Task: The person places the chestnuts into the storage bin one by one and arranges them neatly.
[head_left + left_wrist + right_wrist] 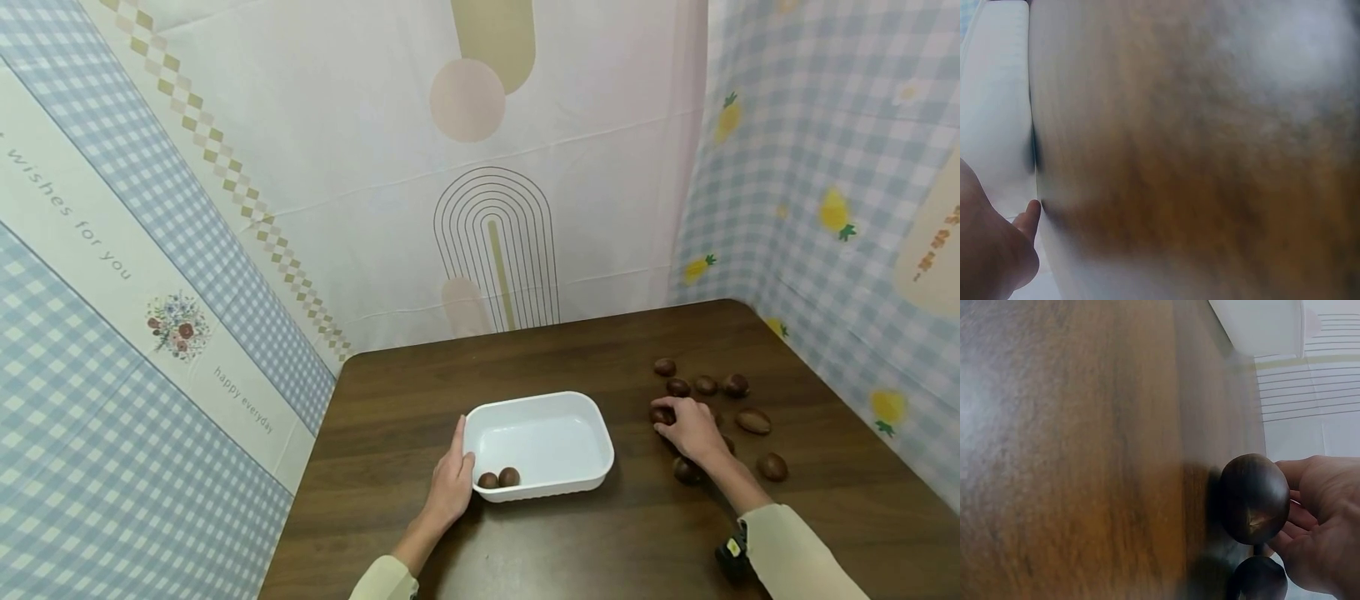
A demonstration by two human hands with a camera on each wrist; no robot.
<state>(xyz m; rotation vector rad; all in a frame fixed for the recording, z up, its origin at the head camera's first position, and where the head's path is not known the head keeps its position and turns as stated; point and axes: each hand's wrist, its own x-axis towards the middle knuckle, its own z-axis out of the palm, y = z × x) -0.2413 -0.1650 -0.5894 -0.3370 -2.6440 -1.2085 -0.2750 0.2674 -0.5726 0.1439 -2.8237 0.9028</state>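
My left hand (450, 483) holds the left end of a white rectangular dish (555, 488), thumb at the rim and fingers along the outer wall. In its near left corner lie two glossy brown chestnut-like nuts (509, 477). To the right of the dish, my right hand (692, 429) pinches another brown nut (662, 416) between thumb and fingers, low over the table. A larger-looking nut (1255, 499) stands in front of that hand in the right wrist view and partly hides the fingers. The left wrist view shows part of the left hand (997, 244) beside the dish wall (997, 87).
Several more brown nuts lie scattered around the right hand, among them an oval one (753, 421) and a rounder one (772, 467) nearer the right edge. The dark wooden table (405, 375) meets patterned cloth hangings (390, 208) at its back and sides.
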